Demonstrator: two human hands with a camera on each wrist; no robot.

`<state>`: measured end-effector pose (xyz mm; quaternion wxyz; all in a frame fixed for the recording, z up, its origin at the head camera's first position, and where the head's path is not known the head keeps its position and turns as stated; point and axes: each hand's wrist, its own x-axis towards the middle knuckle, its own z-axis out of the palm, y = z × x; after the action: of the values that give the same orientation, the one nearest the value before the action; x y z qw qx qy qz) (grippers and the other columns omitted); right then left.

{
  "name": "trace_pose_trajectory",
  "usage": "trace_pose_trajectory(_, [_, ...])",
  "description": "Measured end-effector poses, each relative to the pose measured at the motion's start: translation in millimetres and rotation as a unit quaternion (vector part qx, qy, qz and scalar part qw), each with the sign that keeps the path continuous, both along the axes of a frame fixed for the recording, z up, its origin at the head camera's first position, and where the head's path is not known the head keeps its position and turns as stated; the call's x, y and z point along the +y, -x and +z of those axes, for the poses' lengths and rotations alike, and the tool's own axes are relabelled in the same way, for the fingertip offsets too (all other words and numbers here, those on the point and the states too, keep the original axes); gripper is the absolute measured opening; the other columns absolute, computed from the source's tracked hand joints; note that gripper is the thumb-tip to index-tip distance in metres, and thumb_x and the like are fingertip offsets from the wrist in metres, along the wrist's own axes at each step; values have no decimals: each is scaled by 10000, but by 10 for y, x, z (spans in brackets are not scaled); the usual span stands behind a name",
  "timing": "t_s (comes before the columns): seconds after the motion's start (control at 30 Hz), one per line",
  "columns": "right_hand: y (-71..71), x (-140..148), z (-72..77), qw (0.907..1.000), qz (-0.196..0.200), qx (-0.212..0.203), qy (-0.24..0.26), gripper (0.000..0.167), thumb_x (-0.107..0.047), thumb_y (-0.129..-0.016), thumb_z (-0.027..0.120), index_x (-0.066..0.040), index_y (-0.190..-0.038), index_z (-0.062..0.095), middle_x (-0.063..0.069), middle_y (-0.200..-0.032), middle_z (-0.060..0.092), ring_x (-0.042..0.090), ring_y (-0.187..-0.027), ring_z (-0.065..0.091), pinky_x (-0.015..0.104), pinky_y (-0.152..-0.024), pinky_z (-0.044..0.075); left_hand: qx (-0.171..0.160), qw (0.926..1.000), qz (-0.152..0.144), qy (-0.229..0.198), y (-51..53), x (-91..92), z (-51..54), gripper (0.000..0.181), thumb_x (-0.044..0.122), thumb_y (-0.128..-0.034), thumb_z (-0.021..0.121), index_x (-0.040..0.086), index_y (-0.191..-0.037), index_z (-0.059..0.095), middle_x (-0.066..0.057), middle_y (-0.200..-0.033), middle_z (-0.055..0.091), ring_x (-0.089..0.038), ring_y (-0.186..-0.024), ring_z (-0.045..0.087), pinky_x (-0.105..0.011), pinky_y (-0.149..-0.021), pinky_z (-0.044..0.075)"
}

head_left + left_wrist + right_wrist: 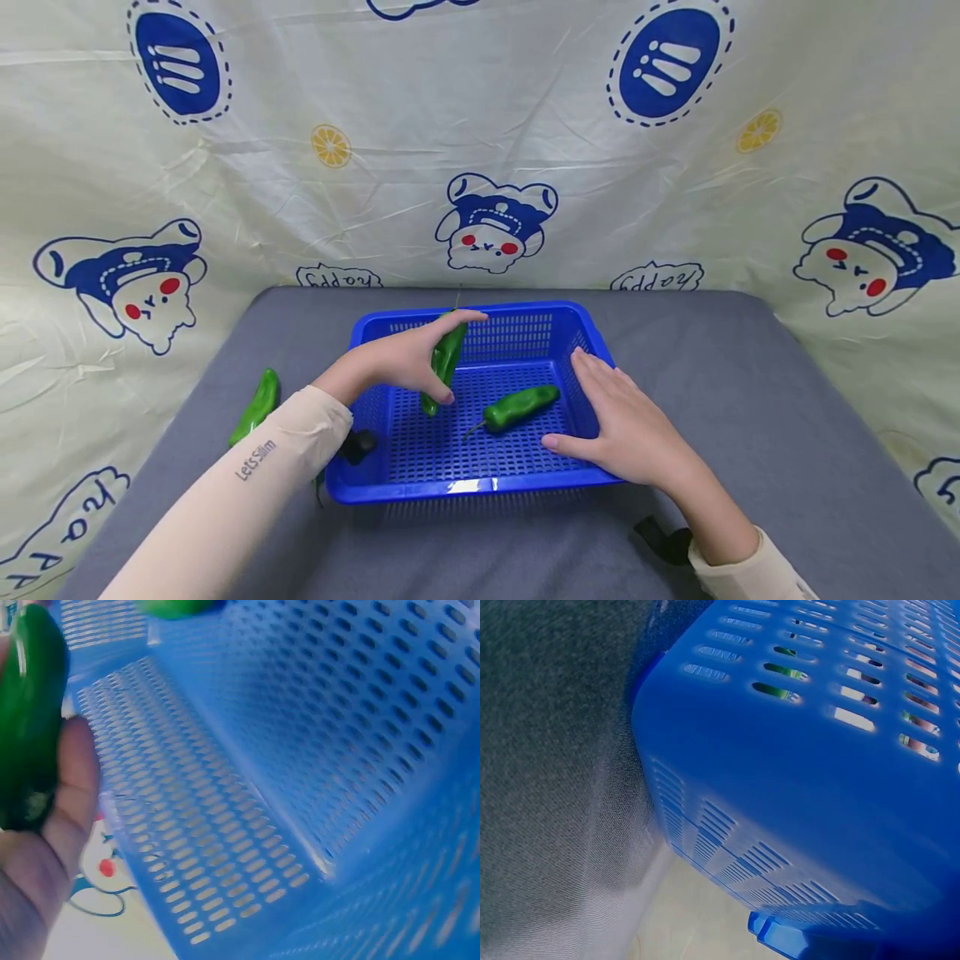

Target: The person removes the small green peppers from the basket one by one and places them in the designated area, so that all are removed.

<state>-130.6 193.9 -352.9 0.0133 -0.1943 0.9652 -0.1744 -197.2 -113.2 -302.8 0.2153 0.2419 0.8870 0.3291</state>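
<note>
My left hand [401, 357] reaches over the left part of a blue plastic basket [405, 490] and holds a long green pepper [447, 354] between thumb and fingers. The left wrist view shows that pepper close up, lying against the hand. Another green pepper [521, 407] lies on the basket floor, its thin stem pointing left. At the basket's right side is my right hand [626, 421], fingers extended along the rim and thumb spread over the inside. In the right wrist view only the basket's perforated outer wall [780, 765] shows; that hand is out of sight there.
A third green pepper [257, 407] lies on the grey cloth [712, 375] left of the basket, partly behind the left sleeve [247, 475]. A thin dark stem shows below that sleeve. A printed pale curtain [390, 225] hangs behind and beside the table.
</note>
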Motion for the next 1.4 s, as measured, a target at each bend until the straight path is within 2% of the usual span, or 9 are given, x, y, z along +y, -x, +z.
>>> trace_pose_trajectory(0.23, [-5,15,-7,10000,-4,3,-30,1190,-811,-778,568,-55,-1589,136,124,-1665,153,349,-1533,164,564,-1227,152,205,9976,495,-432,-157,-284,188,1187,159,-740,864,623,-1477,58,-47,-1495,335,-260,-931,581,-355,-779,537])
trace_pose_trajectory(0.47, [-10,28,-6,10000,-33,11,-14,1173,-759,-786,622,-49,-1588,142,133,-1662,161,356,-1529,173,572,-1224,154,158,9905,740,-1145,-317,-599,294,1215,103,-741,855,584,-1505,43,-82,-1541,246,-291,-990,573,-378,-778,562])
trace_pose_trajectory(0.7, [-6,23,-12,10000,-23,8,18,1180,-777,-783,605,-60,-1591,131,126,-1665,153,354,-1532,166,572,-1226,149,501,9821,1336,-1233,-485,-1140,459,1234,107,-760,851,576,-1511,-9,-231,-1302,383,-278,-856,605,-370,-709,576])
trace_pose_trajectory(0.8, [-6,20,-10,10000,-28,15,30,1168,-750,-787,629,-62,-1591,133,124,-1665,155,355,-1531,168,574,-1225,151,585,9784,1634,-1127,-533,-1378,499,1236,122,-785,837,573,-1505,-60,-239,-1372,336,-259,-912,593,-326,-750,567])
trace_pose_trajectory(0.97, [-4,14,-6,10000,-24,7,24,1169,-758,-785,623,-58,-1589,143,124,-1665,155,358,-1530,169,575,-1225,149,662,9750,1963,-798,-599,-1652,376,1249,157,-797,836,522,-1522,-114,-228,-1371,332,-239,-945,583,-294,-785,553])
trace_pose_trajectory(1.03, [-1,10,-8,10000,-18,2,39,1173,-775,-782,607,-59,-1589,147,120,-1666,153,356,-1531,167,572,-1227,145,731,9744,2035,-614,-633,-1735,295,1269,173,-783,847,489,-1536,-124,-258,-1481,265,-348,-1133,544,-426,-927,530])
trace_pose_trajectory(1.1, [0,10,-10,10000,-12,-1,42,1179,-793,-778,592,-60,-1589,149,118,-1666,153,354,-1532,166,569,-1228,143,731,9752,2049,-417,-666,-1799,199,1295,198,-764,860,459,-1545,-140,-261,-1596,128,-463,-1329,400,-591,-1043,422])
trace_pose_trajectory(1.2, [-5,12,-13,10000,-11,-9,54,1171,-775,-783,606,-59,-1589,150,121,-1665,154,357,-1531,165,571,-1227,143,617,9790,1929,-250,-717,-1853,44,1315,220,-744,869,392,-1565,-143,-207,-1657,-77,-534,-1471,70,-772,-1056,218])
trace_pose_trajectory(1.4, [-11,7,-16,10000,30,4,89,1164,-770,-787,608,-56,-1587,156,119,-1665,154,356,-1531,165,571,-1228,140,307,9839,1755,-97,-829,-1825,-237,1285,246,-757,855,328,-1582,-127,-270,-1640,-29,-551,-1433,170,-755,-1053,263])
